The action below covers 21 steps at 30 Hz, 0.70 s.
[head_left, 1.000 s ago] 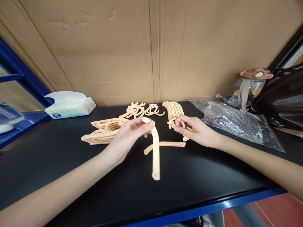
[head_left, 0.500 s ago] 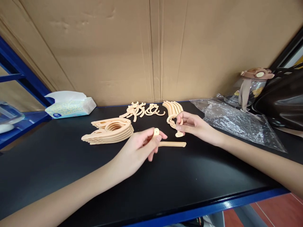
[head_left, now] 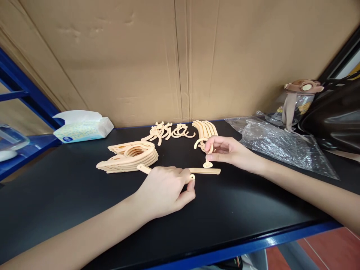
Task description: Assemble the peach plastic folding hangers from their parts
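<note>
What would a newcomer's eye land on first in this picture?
Probably the left hand, gripping a beige bar near the centre, and the right hand, pinching a beige hook. Leftward lies a neat beige stack; at far right, shiny clear plastic spreads across the black tabletop.

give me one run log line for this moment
left hand: holds beige strip | right hand: holds beige hook | loose strip: on black table, partly hidden by left hand

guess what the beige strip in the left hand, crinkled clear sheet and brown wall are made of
Beige strip in the left hand: probably plastic, smooth and satin, evenly coloured, no visible grain. Clear crinkled sheet: likely thin, glossy plastic film, see-through with bright creases. Brown wall panel: seemingly cardboard, dull, with dents and fold lines.
</note>
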Available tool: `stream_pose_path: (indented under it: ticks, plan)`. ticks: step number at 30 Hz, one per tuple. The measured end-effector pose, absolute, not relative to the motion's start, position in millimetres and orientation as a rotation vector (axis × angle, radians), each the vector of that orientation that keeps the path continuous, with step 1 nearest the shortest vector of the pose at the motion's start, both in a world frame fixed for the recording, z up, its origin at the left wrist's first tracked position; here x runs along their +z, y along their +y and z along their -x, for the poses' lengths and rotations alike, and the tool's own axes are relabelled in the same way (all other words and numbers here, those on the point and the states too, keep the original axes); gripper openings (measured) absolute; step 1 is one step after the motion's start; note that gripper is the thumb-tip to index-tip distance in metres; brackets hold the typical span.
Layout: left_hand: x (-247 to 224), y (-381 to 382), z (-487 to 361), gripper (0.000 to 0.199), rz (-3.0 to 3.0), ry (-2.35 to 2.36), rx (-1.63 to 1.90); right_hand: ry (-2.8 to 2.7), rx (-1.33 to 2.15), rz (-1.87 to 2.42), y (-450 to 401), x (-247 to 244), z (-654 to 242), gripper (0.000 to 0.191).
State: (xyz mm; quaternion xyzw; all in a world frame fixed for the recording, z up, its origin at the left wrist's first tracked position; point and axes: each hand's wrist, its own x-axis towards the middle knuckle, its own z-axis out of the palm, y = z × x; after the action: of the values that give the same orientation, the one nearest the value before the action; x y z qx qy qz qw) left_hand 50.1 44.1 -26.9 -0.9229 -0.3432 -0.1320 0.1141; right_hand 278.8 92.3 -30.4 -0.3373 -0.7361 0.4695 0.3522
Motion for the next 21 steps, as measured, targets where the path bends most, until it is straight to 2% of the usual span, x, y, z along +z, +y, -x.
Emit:
stream_pose_path:
  ticks: [4, 10, 21]
  plan:
    - [-26.6, 44.3, -50.0, 0.024, 2.72, -0.98, -0.415, -1.94, 1.214, 0.875, 91.8, -30.1, -278.5, 0.023]
    - [-27.1, 44.8, -50.9, 0.008, 2.724, -0.954, -0.473, -1.975, 1.197, 0.872, 90.1, -28.4, -278.5, 0.021]
    - [-28.6, 47.1, -48.8, 0.018, 2.657, -0.775, -0.611, -1.954, 1.261, 0.866, 92.0, -30.4, -278.9, 0.021]
